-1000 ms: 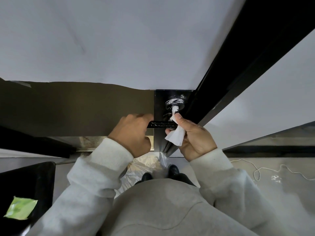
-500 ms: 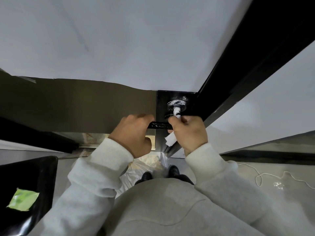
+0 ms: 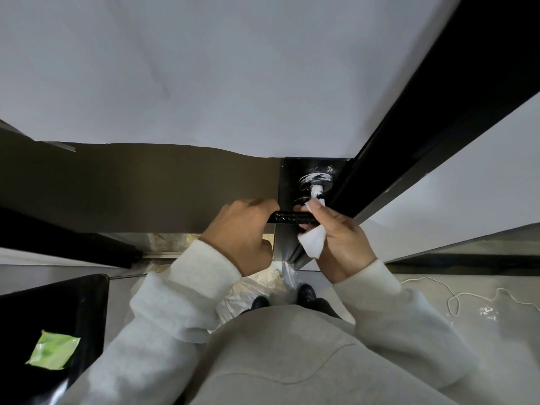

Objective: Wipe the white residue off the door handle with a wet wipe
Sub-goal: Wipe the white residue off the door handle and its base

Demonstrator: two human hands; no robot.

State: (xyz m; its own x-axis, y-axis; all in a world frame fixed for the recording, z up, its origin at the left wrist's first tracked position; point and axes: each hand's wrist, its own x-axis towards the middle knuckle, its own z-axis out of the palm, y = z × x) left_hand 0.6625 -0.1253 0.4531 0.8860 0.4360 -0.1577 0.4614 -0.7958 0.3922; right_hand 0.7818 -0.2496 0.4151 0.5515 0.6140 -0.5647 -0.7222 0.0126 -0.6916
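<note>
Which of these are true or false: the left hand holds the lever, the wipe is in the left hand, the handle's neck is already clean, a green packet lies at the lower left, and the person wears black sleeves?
1. The left hand grips the black lever. True.
2. The wet wipe is in the left hand. False: the right hand holds it, with its fingers pressing it by the handle's neck.
3. The neck is already clean. False: white residue still coats it and the round base.
4. A green packet lies at the lower left. True.
5. The sleeves are black. False: they are light grey.
</note>
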